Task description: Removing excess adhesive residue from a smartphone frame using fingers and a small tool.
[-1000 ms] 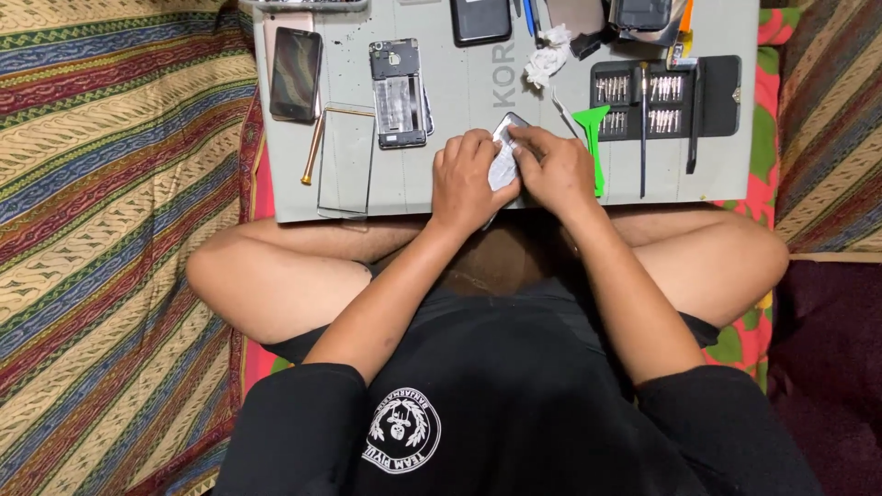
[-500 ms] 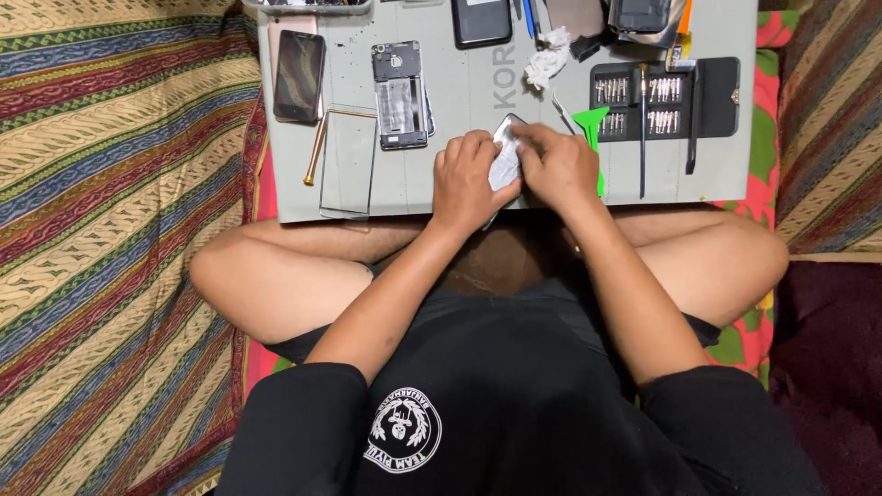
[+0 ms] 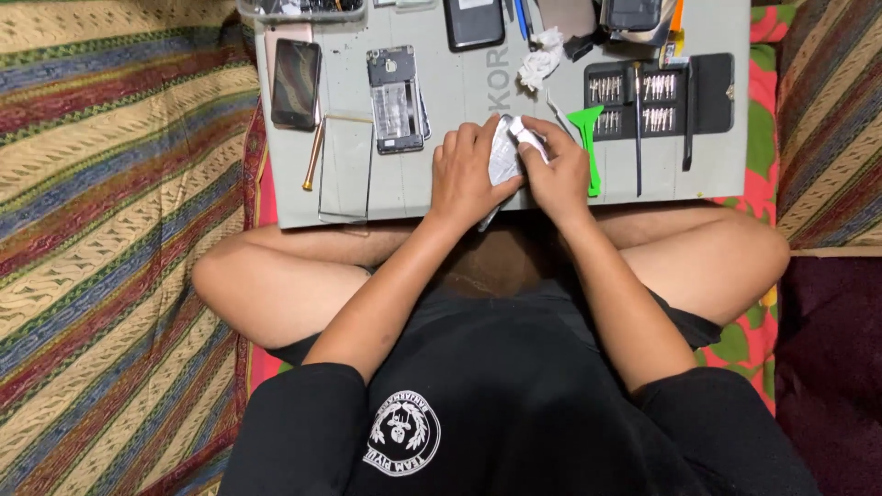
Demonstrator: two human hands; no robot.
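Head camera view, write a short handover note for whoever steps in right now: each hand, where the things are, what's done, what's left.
Left hand and right hand together hold a small white piece, flat or folded, over the near edge of the grey work board.
Opened phone body lies upper left on the board, a dark phone beside it, a clear panel nearer the person.
Green pry tool lies just right of the hands, black bit case beyond it.
Done: phone already opened.
Left: cannot tell; white piece not yet set down.
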